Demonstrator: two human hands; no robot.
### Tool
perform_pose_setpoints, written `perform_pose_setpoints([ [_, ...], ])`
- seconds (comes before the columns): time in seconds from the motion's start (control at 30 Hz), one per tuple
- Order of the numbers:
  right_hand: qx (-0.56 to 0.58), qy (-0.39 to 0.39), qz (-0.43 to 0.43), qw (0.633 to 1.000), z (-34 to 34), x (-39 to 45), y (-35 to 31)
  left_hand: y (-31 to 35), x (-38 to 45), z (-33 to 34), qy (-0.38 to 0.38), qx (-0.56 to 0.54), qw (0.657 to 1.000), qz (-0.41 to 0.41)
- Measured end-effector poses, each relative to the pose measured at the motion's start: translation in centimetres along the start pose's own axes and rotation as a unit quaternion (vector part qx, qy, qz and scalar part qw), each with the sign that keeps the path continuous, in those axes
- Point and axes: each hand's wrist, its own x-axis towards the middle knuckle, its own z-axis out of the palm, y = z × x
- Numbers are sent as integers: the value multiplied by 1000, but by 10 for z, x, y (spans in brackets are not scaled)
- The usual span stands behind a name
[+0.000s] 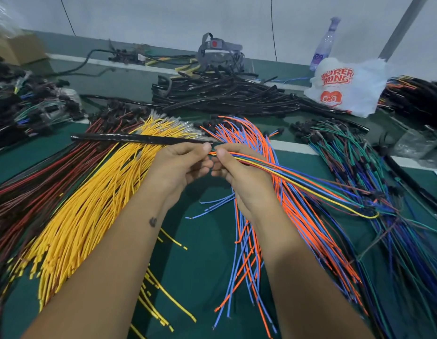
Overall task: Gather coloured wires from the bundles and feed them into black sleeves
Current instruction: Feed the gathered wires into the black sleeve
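Green mat covers the desk (207,265), crowded with wire bundles. Left hand (180,162) pinches the near end of a black sleeve (139,138) between thumb and forefinger; the sleeve runs out leftward, level, above the yellow wires. Right hand (239,174) pinches a small gathered bunch of coloured wires (298,178) (orange, yellow, blue, green, red) at their tips, thumb on top. Both grips pressed together, fingertips of the two hands almost touching. Wire tips sit right at the sleeve mouth; cannot tell whether they have entered it. The bunch trails off to the right and down over the other bundles.

Bundles on the desk, left to right: dark red and brown wires (36,187); yellow wires (90,206) fanned under the left forearm; orange and blue wires (256,253) under the right forearm; green and dark blue wires (383,192) with black connectors at the far ends.

Behind them: heap of black sleeves (224,94) at desk centre. White plastic bag (347,86) with red print to the right of the heap, a clear bottle (326,42) standing behind it. Cardboard box (17,50) at far left corner.
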Motion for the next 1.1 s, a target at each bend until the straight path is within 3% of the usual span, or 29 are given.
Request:
perform_pose_setpoints([
  [0.17,-19,14,-1,1000,-1,1,3,2,0,-1,-2,1,999,-35],
  [0.37,-4,3,-9,1000,-2,2,3,0,0,8,22,-93,992,-80],
  [0.63,-67,23,-24,997,-3,1,6,-1,-1,7,26,6,999,-18],
  [0.7,-79,23,-25,996,-5,2,6,3,-2,5,22,4,997,-70],
  [0.8,-94,-4,-33,995,-6,2,4,6,-1,1,43,-104,976,-187],
  [0.9,-125,-26,-44,991,-7,2,1,6,0,2,61,-149,960,-229],
  [0.97,-133,-14,-45,990,-8,2,1,6,5,6,62,-64,976,-199],
  [1.03,-119,22,-37,992,-8,2,2,7,16,7,79,136,985,-68],
  [1.07,-102,45,-32,993,-8,3,3,8,24,5,94,261,960,30],
  [1.1,-81,65,-24,994,-9,4,3,10,32,2,102,380,910,128],
])
